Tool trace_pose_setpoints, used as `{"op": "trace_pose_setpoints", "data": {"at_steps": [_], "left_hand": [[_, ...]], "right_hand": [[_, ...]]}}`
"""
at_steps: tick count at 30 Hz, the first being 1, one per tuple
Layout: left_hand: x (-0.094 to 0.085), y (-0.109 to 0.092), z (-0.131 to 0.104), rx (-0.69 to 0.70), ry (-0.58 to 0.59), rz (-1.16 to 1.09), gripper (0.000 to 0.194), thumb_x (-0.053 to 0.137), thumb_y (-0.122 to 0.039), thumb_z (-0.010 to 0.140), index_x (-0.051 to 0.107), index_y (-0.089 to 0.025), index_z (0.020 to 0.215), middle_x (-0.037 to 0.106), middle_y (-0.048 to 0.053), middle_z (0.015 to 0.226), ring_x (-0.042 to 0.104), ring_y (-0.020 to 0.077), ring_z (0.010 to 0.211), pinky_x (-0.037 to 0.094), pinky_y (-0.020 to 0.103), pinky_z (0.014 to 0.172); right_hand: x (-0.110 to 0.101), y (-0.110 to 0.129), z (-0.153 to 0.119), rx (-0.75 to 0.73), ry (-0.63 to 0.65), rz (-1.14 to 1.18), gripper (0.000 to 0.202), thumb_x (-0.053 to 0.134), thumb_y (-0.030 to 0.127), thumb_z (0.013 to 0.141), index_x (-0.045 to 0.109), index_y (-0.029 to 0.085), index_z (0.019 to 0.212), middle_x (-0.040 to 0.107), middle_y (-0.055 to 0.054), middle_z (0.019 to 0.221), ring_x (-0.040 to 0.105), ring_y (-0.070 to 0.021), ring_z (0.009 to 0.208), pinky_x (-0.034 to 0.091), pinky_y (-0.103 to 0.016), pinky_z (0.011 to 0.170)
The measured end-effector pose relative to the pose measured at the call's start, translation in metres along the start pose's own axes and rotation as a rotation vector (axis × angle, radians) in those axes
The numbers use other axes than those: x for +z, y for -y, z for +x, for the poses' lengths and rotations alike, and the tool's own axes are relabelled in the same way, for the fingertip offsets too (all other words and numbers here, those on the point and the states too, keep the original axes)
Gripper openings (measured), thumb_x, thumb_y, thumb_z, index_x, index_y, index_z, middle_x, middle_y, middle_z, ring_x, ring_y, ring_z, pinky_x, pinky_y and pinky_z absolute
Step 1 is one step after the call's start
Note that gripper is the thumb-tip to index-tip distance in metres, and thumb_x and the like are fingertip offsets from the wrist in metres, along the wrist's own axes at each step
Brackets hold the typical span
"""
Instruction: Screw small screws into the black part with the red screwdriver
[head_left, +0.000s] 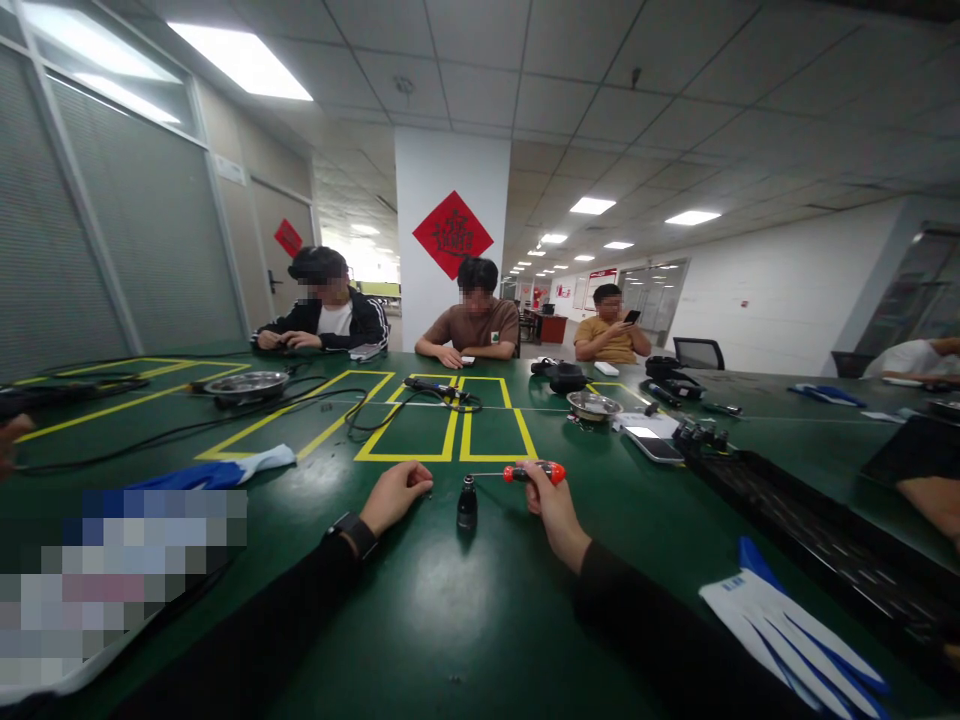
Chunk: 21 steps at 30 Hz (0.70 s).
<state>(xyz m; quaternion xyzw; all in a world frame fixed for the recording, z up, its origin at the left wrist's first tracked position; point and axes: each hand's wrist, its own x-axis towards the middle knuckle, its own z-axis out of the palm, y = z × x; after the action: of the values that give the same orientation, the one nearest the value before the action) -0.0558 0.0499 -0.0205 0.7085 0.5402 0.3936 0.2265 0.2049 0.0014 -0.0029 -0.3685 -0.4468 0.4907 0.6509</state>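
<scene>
Right grip [553,508] grasping screwdriver [514,474]; left grip [393,496]: cannot tell. Dark bottle-shaped piece [466,512]: marking unreadable.

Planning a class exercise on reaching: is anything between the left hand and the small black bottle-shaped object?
Nothing visible blocks the left hand from the black object; the red-and-black screwdriver points in from the right.

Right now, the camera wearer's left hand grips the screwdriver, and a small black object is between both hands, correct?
Not quite: the head view shows the right hand gripping the screwdriver. The small black object is indeed between it and the left hand.
</scene>
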Motion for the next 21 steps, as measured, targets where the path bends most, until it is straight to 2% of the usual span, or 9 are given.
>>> {"op": "trace_pose_setpoints", "data": {"at_steps": [5, 9, 14, 21], "left_hand": [[-0.001, 0.002, 0.001, 0.034, 0.020, 0.046, 0.022, 0.058, -0.035, 0.068, 0.064, -0.015, 0.077, 0.066, 0.003, 0.072, 0.059, 0.0176, 0.068, 0.043, 0.027, 0.065], [0.000, 0.006, 0.004, 0.028, 0.007, 0.092, 0.022, 0.056, -0.035, 0.069, 0.064, -0.016, 0.077, 0.066, 0.003, 0.073, 0.059, 0.0176, 0.068, 0.042, 0.026, 0.064], [-0.002, 0.011, 0.005, 0.005, -0.037, 0.133, 0.022, 0.053, -0.035, 0.071, 0.063, -0.016, 0.078, 0.066, 0.003, 0.073, 0.059, 0.0178, 0.068, 0.042, 0.026, 0.064], [-0.002, 0.010, 0.003, 0.000, -0.032, 0.165, 0.020, 0.056, -0.034, 0.070, 0.063, -0.017, 0.077, 0.067, 0.003, 0.074, 0.059, 0.0175, 0.068, 0.041, 0.025, 0.062]], "right_hand": [[0.001, -0.003, -0.002, -0.037, 0.003, -0.085, 0.026, 0.067, 0.036, 0.067, 0.056, 0.016, 0.079, 0.043, 0.010, 0.043, 0.031, -0.0042, 0.035, 0.021, -0.016, 0.034], [0.002, 0.000, -0.002, -0.028, 0.046, -0.109, 0.029, 0.066, 0.038, 0.068, 0.059, 0.013, 0.082, 0.053, 0.005, 0.048, 0.037, -0.0046, 0.036, 0.026, -0.017, 0.035], [0.003, -0.003, -0.001, 0.062, 0.130, -0.124, 0.039, 0.058, 0.045, 0.073, 0.059, 0.012, 0.093, 0.065, -0.004, 0.061, 0.048, -0.0076, 0.040, 0.035, -0.019, 0.040], [0.003, -0.005, 0.000, 0.079, 0.220, -0.142, 0.038, 0.057, 0.044, 0.075, 0.058, 0.012, 0.096, 0.068, -0.006, 0.067, 0.051, -0.0082, 0.042, 0.037, -0.019, 0.043]]}}
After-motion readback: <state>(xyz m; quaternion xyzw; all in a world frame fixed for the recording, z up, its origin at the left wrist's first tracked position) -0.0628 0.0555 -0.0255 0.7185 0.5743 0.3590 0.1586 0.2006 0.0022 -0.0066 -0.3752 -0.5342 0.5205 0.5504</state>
